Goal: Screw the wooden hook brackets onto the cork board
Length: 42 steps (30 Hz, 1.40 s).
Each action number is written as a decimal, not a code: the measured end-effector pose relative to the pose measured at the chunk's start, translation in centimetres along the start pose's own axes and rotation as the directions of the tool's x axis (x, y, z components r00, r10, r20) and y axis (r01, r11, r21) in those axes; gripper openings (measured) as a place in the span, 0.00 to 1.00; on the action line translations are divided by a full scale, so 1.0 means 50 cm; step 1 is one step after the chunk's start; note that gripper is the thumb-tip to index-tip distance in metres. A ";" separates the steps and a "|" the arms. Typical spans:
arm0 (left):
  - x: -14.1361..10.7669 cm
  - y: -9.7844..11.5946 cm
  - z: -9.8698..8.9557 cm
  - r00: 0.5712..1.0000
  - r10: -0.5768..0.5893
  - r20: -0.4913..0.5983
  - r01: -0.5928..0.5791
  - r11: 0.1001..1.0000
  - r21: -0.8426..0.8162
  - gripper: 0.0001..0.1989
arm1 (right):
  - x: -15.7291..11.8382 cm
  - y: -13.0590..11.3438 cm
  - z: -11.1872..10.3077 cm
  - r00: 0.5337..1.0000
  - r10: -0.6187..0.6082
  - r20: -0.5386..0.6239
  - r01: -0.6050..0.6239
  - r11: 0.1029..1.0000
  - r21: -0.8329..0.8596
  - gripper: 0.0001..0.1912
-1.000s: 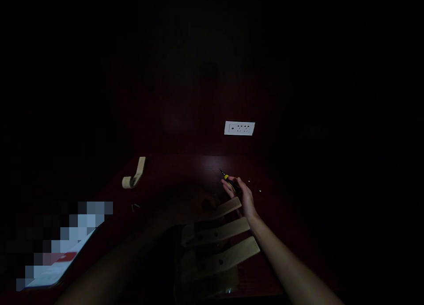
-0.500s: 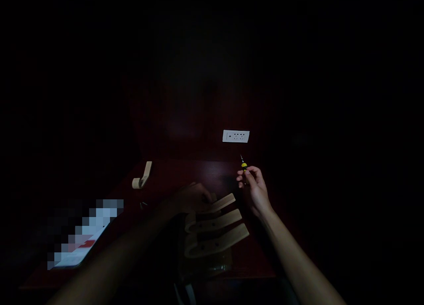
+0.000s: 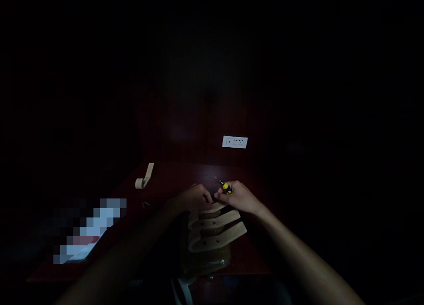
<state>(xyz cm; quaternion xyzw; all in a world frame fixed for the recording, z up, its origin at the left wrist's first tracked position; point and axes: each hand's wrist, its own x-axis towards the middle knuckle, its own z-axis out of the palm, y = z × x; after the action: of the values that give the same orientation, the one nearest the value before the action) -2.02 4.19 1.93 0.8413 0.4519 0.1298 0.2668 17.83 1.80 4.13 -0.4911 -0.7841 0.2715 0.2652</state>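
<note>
My right hand (image 3: 243,196) is closed around a small yellow-and-black screwdriver (image 3: 226,187), whose metal tip points up and to the left. Its thumb and fingertips come down beside the farthest of several curved wooden hooks, close to my left hand. My left hand (image 3: 198,197) has its fingers bent down together at that far hook (image 3: 218,206); anything pinched between them is hidden. Nearer to me, a middle wooden hook (image 3: 225,218) and a front wooden hook (image 3: 228,238) lie side by side, each with two dark holes. They rest on a dark, shiny block (image 3: 212,263).
Another wooden hook (image 3: 148,176) lies at the back left of the dark red table (image 3: 179,174). Small screws (image 3: 145,204) lie in front of it. A lit, blurred-out screen (image 3: 88,247) stands at the left. On the wall is a white socket plate (image 3: 235,142). The room is very dark.
My right hand has moved left and down with the screwdriver, which has turned to point more to the left. My left hand stays at the far hook.
</note>
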 end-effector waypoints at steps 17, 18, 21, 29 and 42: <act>0.002 -0.008 0.005 0.998 0.056 -0.010 -0.056 0.998 0.003 0.13 | 0.008 -0.024 0.020 0.994 0.091 0.057 -0.072 0.957 -0.279 0.10; 0.002 -0.006 0.003 0.999 0.045 0.001 -0.045 0.999 -0.002 0.13 | 0.009 -0.026 0.020 0.993 0.101 0.061 -0.079 0.954 -0.288 0.10; 0.001 -0.007 -0.011 0.995 0.024 0.098 -0.017 0.997 -0.071 0.14 | 0.009 -0.033 0.018 0.992 0.104 0.073 -0.077 0.949 -0.306 0.10; -0.043 -0.043 -0.058 0.968 0.148 0.202 -0.080 0.947 -0.312 0.22 | 0.008 -0.037 0.015 0.984 0.134 0.119 -0.096 0.955 -0.281 0.10; -0.060 -0.051 0.003 0.985 0.151 -0.078 -0.170 0.842 -0.512 0.23 | 0.009 -0.037 0.017 0.990 0.086 0.114 -0.048 0.954 -0.297 0.08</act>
<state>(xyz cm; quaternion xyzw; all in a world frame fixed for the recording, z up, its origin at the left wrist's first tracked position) -5.37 2.79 0.42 0.7711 0.3330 0.2827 0.4633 15.93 1.38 4.87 -0.5332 -0.8137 0.1915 0.1302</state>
